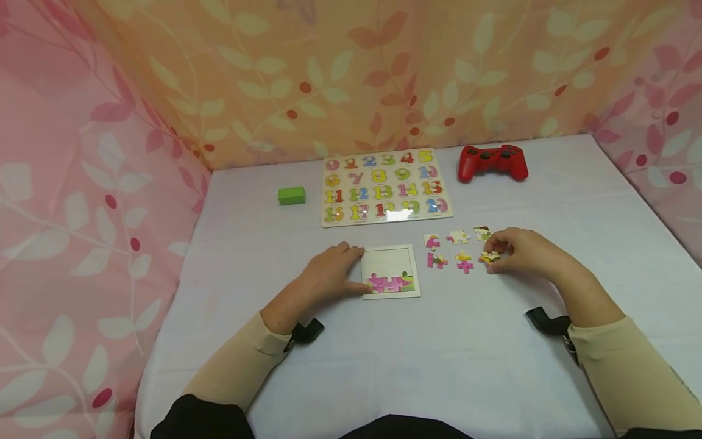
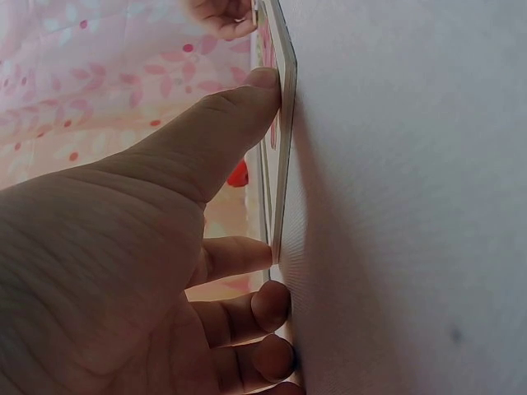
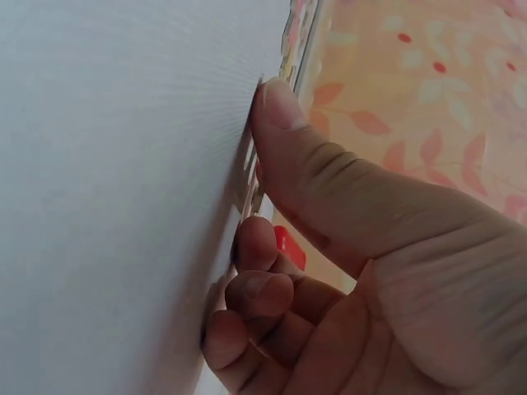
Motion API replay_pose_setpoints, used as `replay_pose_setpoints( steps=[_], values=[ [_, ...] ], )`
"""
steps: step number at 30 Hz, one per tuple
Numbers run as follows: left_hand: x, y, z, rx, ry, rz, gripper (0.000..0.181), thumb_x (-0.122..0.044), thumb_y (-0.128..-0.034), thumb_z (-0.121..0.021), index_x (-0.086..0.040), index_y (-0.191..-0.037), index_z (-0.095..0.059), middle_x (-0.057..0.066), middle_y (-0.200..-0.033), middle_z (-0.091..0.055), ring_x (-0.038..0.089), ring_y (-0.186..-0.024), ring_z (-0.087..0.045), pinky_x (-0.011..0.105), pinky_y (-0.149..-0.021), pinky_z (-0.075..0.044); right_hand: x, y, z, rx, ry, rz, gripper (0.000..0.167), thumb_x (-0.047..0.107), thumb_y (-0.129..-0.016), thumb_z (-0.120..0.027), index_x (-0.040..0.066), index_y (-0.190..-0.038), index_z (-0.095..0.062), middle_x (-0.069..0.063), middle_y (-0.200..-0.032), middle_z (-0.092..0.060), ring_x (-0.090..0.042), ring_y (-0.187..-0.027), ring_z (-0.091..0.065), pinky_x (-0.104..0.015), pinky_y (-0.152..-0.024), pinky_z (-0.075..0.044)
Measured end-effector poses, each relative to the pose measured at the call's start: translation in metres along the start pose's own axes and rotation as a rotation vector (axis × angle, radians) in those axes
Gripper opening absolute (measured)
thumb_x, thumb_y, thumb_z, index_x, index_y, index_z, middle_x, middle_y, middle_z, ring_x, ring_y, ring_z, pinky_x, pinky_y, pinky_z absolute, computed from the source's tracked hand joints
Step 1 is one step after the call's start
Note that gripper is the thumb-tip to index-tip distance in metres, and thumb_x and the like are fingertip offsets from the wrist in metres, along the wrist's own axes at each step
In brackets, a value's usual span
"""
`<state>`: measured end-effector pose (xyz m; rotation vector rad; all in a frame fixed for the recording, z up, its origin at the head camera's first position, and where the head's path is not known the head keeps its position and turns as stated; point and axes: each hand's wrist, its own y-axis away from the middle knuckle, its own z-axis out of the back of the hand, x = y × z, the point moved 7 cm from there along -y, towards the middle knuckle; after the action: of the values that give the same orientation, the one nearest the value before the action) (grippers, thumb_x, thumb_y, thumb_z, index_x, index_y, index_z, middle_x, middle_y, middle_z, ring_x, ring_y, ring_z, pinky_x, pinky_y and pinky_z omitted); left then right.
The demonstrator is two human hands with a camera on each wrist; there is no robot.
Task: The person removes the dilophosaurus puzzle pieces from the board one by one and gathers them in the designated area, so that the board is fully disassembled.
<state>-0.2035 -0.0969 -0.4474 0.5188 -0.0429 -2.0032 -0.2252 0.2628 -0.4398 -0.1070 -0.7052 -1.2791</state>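
Note:
A small white-framed puzzle board (image 1: 390, 295) lies in front of me, with pink and green pieces (image 1: 390, 283) along its near side. My left hand (image 1: 328, 274) rests at the board's left edge, thumb on the near corner and index finger by the far one. To the right lie several loose jigsaw pieces (image 1: 437, 260). My right hand (image 1: 523, 253) pinches a yellow jigsaw piece (image 1: 488, 257) between thumb and fingers, at table level. In the right wrist view the thumb (image 3: 284, 107) and curled fingers (image 3: 255, 243) stand on either side of the thin piece.
Behind the small board lies a wooden number board (image 1: 386, 189). A green block (image 1: 292, 196) sits to its left, a red game controller (image 1: 492, 163) to its right. Patterned curtains (image 1: 384, 73) enclose the white table (image 1: 340, 372) at the back and sides.

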Motion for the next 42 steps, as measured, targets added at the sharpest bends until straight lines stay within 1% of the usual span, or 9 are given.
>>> replay_pose_setpoints(
  steps=[6,11,15,19,23,28,31,37,42],
  values=[
    [0.000,0.000,0.001,-0.008,-0.001,-0.007,0.091,-0.060,-0.0812,-0.081,-0.013,-0.153,-0.049,0.007,-0.131,-0.058,0.021,-0.111,-0.055,0.041,-0.096,-0.050,0.004,0.003,0.005,-0.019,0.018,0.005,0.043,0.029,-0.080,-0.090,0.006,-0.109,-0.070,-0.007,-0.097,-0.059,-0.028,-0.094,-0.052,-0.041,-0.078,-0.044],
    [-0.001,0.001,0.001,-0.009,0.001,-0.018,0.091,-0.059,-0.0816,-0.081,-0.012,-0.153,-0.048,0.007,-0.132,-0.058,0.021,-0.112,-0.055,0.041,-0.096,-0.050,0.022,0.014,0.020,-0.071,0.028,0.030,0.041,0.029,-0.082,-0.089,0.008,-0.111,-0.070,-0.009,-0.101,-0.060,-0.027,-0.089,-0.052,-0.038,-0.070,-0.044],
    [-0.001,0.001,0.001,-0.009,0.006,-0.021,0.091,-0.058,-0.0817,-0.081,-0.011,-0.153,-0.048,0.007,-0.132,-0.058,0.021,-0.112,-0.055,0.041,-0.096,-0.050,0.046,0.025,0.034,-0.135,0.033,0.083,0.039,0.027,-0.083,-0.088,0.008,-0.112,-0.070,-0.009,-0.101,-0.060,-0.025,-0.084,-0.050,-0.034,-0.064,-0.043],
    [-0.001,0.001,0.002,-0.010,-0.001,-0.022,0.091,-0.059,-0.0816,-0.081,-0.011,-0.153,-0.049,0.007,-0.131,-0.058,0.021,-0.112,-0.055,0.041,-0.096,-0.050,0.077,0.034,0.042,-0.201,0.023,0.182,0.039,0.024,-0.081,-0.090,0.011,-0.112,-0.070,-0.006,-0.096,-0.058,-0.022,-0.079,-0.049,-0.031,-0.062,-0.042],
    [0.000,0.001,0.001,-0.018,-0.014,-0.024,0.091,-0.060,-0.0814,-0.080,-0.012,-0.152,-0.049,0.006,-0.129,-0.058,0.020,-0.111,-0.055,0.040,-0.095,-0.049,0.112,0.039,0.043,-0.223,-0.007,0.286,0.039,0.023,-0.080,-0.090,0.014,-0.112,-0.070,-0.003,-0.091,-0.056,-0.021,-0.077,-0.049,-0.029,-0.062,-0.042],
    [0.000,0.000,0.000,-0.014,-0.017,-0.030,0.091,-0.060,-0.0819,-0.080,-0.011,-0.152,-0.049,0.006,-0.128,-0.058,0.021,-0.110,-0.055,0.040,-0.094,-0.049,0.151,0.040,0.040,-0.225,-0.028,0.383,0.038,0.021,-0.080,-0.091,0.015,-0.111,-0.070,-0.001,-0.088,-0.054,-0.020,-0.075,-0.049,-0.028,-0.061,-0.042],
    [0.000,0.001,0.001,-0.006,-0.008,-0.022,0.091,-0.059,-0.0814,-0.080,-0.012,-0.152,-0.049,0.005,-0.129,-0.058,0.021,-0.112,-0.055,0.040,-0.096,-0.048,0.168,0.037,0.033,-0.216,-0.047,0.416,0.036,0.021,-0.081,-0.090,0.016,-0.111,-0.070,0.001,-0.087,-0.054,-0.019,-0.075,-0.049,-0.028,-0.062,-0.042],
    [0.001,0.001,0.002,0.001,-0.002,-0.011,0.095,-0.059,-0.0775,-0.084,-0.013,-0.152,-0.049,0.004,-0.130,-0.058,0.020,-0.112,-0.054,0.039,-0.096,-0.048,0.197,0.026,0.012,-0.161,-0.083,0.456,0.039,0.025,-0.083,-0.089,0.015,-0.115,-0.071,0.000,-0.087,-0.055,-0.017,-0.074,-0.049,-0.031,-0.065,-0.042],
    [0.002,0.000,0.000,0.008,-0.013,-0.012,0.101,-0.063,-0.0735,-0.085,-0.014,-0.153,-0.048,0.003,-0.129,-0.057,0.018,-0.108,-0.053,0.039,-0.094,-0.049,0.213,0.017,-0.011,-0.111,-0.089,0.467,0.044,0.028,-0.084,-0.088,0.014,-0.122,-0.069,0.003,-0.087,-0.054,-0.018,-0.074,-0.050,-0.032,-0.065,-0.043]
  ],
)
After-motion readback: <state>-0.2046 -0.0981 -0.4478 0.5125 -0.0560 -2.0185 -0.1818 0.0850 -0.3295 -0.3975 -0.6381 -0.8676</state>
